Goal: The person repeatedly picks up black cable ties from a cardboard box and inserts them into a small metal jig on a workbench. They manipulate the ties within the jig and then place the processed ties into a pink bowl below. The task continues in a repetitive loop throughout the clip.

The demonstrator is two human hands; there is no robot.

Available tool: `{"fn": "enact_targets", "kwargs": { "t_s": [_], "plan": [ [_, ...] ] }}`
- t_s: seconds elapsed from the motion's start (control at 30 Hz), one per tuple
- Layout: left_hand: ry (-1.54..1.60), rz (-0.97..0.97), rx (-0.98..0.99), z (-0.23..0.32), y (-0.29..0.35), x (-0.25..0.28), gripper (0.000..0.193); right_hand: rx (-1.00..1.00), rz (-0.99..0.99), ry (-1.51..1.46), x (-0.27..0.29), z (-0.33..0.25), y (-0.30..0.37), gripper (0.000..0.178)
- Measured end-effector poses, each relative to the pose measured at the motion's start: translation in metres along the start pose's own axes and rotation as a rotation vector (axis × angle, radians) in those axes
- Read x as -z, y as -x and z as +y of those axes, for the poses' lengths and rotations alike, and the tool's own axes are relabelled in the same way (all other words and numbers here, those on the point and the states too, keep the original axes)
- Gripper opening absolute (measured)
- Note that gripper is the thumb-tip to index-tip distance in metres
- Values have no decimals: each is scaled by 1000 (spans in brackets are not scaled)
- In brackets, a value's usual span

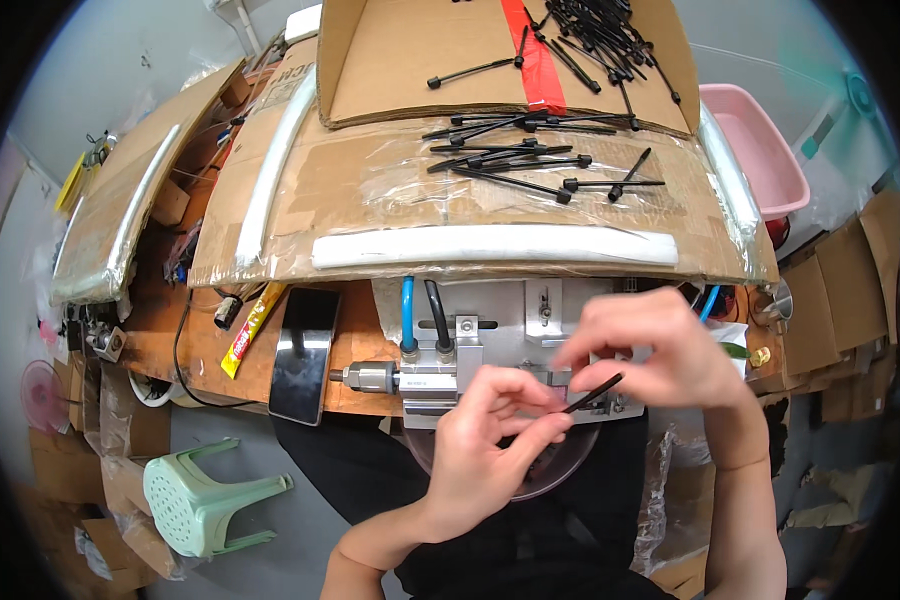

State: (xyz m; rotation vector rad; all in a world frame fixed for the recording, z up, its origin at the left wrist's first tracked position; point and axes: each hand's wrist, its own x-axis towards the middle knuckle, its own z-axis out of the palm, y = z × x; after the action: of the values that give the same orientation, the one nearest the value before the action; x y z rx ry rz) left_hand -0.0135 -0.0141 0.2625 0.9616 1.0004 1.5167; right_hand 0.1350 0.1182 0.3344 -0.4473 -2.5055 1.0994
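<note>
My left hand (492, 445) pinches a thin black rod (594, 392) between thumb and fingertips, above the front edge of a metal fixture. The rod slants up to the right. My right hand (660, 350) hovers just beyond it, its fingers curved and apart from the thumb, slightly blurred, with nothing visible between them. Under both hands lies the silver fixture (430, 384), which has a cylinder, a blue hose (407, 315) and a black hose (436, 315). Partly hidden below my left hand is a round bowl (570, 463) on my lap.
Several black rods with knobbed ends (515, 160) lie on the cardboard shelf (340, 190), more in an open box (390, 60) behind. A phone (303, 355) and yellow packet (252, 330) rest on the bench. A green stool (205, 500) and pink basin (755, 150) flank it.
</note>
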Motion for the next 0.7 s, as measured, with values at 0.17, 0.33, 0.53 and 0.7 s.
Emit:
{"fn": "enact_targets", "kwargs": {
  "t_s": [0.17, 0.33, 0.53, 0.7],
  "plan": [
    [-81, -110, -101, 8, -20, -10, 23, -68, 173, -287, -4, 8, 23, 13],
    [-151, -154, -138, 15, -31, -29, 21, 100, 195, -235, 11, 19, 41, 19],
    [-782, 106, -588, 39, -87, -8, 24, -354, 685, 158, 78, 41, 46, 17],
    [-1115, 175, -650, 68, -191, 38, 19, -505, 540, 880, 158, 119, 19, 22]
  ]
}}
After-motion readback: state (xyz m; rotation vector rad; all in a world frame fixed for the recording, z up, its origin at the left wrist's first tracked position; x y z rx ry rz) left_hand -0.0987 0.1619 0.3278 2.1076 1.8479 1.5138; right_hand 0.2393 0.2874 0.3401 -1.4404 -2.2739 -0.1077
